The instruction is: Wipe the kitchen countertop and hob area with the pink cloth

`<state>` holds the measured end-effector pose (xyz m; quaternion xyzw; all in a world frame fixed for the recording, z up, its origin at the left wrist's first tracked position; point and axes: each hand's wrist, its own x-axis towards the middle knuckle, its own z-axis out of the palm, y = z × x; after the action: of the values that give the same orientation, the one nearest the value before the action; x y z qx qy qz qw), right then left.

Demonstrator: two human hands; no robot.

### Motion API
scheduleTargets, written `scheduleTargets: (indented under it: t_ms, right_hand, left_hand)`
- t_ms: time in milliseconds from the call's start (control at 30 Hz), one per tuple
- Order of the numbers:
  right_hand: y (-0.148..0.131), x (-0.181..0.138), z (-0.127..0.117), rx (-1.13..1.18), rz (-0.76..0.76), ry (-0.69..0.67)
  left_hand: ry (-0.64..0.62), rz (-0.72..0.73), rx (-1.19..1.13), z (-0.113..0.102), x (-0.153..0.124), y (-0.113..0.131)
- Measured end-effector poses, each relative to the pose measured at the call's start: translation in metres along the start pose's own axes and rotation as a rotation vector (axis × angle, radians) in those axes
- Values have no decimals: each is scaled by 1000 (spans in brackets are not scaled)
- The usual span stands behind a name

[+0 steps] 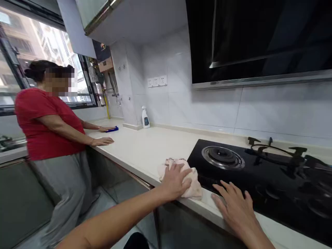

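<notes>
My left hand (pixel 174 180) presses flat on a crumpled pale pink cloth (pixel 192 180) lying on the cream countertop (pixel 145 148), right at the left edge of the black glass hob (pixel 259 180). The fingers are spread over the cloth. My right hand (pixel 233 204) rests open, palm down, on the counter's front edge and the hob's front left corner, holding nothing.
A round burner (pixel 223 157) and a black pan support (pixel 275 152) sit on the hob under a dark extractor hood (pixel 259 41). A white spray bottle (pixel 145 117) stands by the wall. A person in a red shirt (pixel 44 121) wipes the far counter with a blue cloth (pixel 112 129).
</notes>
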<state>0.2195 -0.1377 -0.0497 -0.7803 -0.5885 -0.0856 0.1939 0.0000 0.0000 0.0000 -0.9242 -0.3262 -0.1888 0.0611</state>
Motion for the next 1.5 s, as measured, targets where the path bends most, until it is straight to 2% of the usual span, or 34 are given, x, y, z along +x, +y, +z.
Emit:
scheduleTargets:
  t_ms: [167, 400, 633, 833, 967, 1267, 1400, 1500]
  right_hand:
    - [2, -3, 4, -39, -35, 94]
    - [3, -4, 5, -69, -103, 210]
    - [1, -6, 4, -82, -157, 301]
    - [-1, -8, 1, -113, -190, 367]
    - [5, -6, 4, -150, -275, 425]
    - [10, -8, 9, -193, -289, 411]
    - [4, -7, 6, -165, -270, 407]
    - [-4, -7, 0, -125, -201, 358]
  left_hand:
    - [10, 48, 25, 7, 23, 19]
    - [-199, 15, -4, 0, 68, 28]
    - [-166, -61, 26, 26, 117, 28]
    - [-194, -127, 25, 42, 158, 28]
    - [-194, -167, 26, 52, 181, 26]
    - [-188, -214, 13, 68, 221, 18]
    - [-192, -225, 5, 71, 229, 14]
    - [-182, -238, 5, 70, 228, 14]
